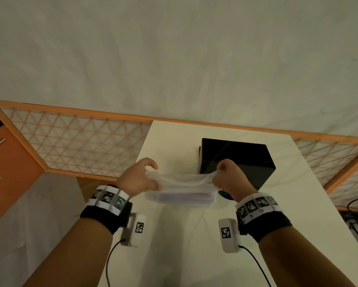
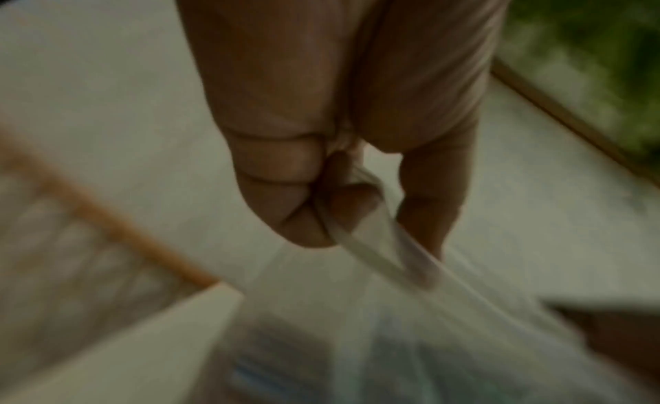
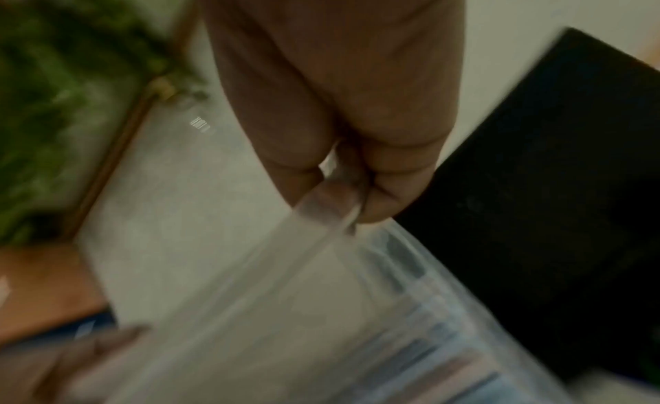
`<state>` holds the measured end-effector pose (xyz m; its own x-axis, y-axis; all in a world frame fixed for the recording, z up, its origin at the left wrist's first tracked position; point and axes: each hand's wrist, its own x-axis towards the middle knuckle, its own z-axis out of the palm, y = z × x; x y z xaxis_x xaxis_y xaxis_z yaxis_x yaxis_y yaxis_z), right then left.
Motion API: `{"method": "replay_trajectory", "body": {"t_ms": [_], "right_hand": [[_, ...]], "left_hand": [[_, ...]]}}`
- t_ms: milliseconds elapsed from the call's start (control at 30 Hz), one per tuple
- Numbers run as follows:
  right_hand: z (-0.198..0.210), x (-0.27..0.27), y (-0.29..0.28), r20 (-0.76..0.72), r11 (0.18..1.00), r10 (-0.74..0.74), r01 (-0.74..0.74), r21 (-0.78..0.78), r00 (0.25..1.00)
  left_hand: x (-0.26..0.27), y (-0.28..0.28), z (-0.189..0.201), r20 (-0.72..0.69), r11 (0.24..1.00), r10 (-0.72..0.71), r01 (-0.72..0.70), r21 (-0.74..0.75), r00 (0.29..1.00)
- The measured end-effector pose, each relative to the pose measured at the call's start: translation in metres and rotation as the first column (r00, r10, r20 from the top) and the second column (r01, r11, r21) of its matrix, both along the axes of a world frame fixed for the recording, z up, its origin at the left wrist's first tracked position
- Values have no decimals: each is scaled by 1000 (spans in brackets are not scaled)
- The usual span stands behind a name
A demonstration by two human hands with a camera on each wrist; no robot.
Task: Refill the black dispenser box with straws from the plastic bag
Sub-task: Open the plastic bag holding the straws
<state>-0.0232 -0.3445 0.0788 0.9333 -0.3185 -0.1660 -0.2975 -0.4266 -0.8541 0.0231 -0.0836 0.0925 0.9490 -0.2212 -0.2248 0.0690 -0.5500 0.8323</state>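
Note:
A clear plastic bag [image 1: 182,188] with colourful striped straws [image 1: 184,197] inside hangs stretched between my two hands above the white table [image 1: 184,235]. My left hand [image 1: 140,177] pinches the bag's left top edge [image 2: 360,241]. My right hand [image 1: 225,177] grips the right top edge [image 3: 321,226] in curled fingers. The black dispenser box [image 1: 236,158] stands just behind the bag, closed on top; in the right wrist view this box [image 3: 553,198] lies right of my fist. Both wrist views are blurred.
A wooden lattice screen [image 1: 80,146] runs behind and left of the table, another lattice panel [image 1: 329,160] at the right. A small dark round object [image 1: 225,195] lies by my right wrist. Cables [image 1: 356,220] lie on the floor at the right. Green foliage [image 3: 53,99] shows blurred.

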Motion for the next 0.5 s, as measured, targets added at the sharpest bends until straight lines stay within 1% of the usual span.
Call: {"method": "replay_trajectory", "body": {"t_ms": [33,67,100,133,167,200,233,267,300,333,367,400,433,467,500], "right_hand": [[-2,0,2,23,974,39,-33,-223,999],[-4,0,2,37,931,73,-55,-361,997],[-5,0,0,41,896,80,-54,-440,996],[-7,-1,-3,27,880,65,-44,-473,998],[-8,-2,-8,1,888,37,-32,-459,999],[-8,-4,-11,-26,917,8,-18,-398,1000],[-7,-6,-13,-47,957,-22,8,-290,999],[-7,-8,-13,-66,988,-55,45,-146,996],[-7,-9,-10,-91,996,-82,85,24,992],[-7,-9,-7,-117,970,-102,125,207,988],[-10,-9,-5,-142,907,-118,165,388,983],[-13,-8,-3,-164,804,-126,198,561,978],[-17,-7,-4,-186,671,-126,222,708,974],[-20,-6,-7,-211,523,-126,246,816,969],[-23,-6,-10,-243,394,-134,276,877,961]], "left_hand": [[0,-1,-4,107,962,-114,83,260,988],[0,-2,-5,171,915,-158,79,395,972],[1,0,-6,206,905,-124,25,424,971],[3,3,-10,212,915,-60,-31,402,975],[5,7,-15,163,948,30,-80,308,986],[6,11,-18,70,979,129,-138,152,989],[5,12,-21,-69,978,203,-206,-38,977],[3,12,-22,-203,933,247,-289,-216,947],[2,13,-24,-322,857,257,-369,-359,911],[0,12,-25,-423,756,245,-445,-480,872],[-1,11,-26,-515,634,214,-519,-573,830],[-1,10,-26,-590,509,181,-588,-628,787],[0,10,-26,-646,408,155,-644,-648,748],[1,10,-25,-679,352,135,-675,-648,722],[2,11,-26,-699,326,115,-691,-645,706]]}}
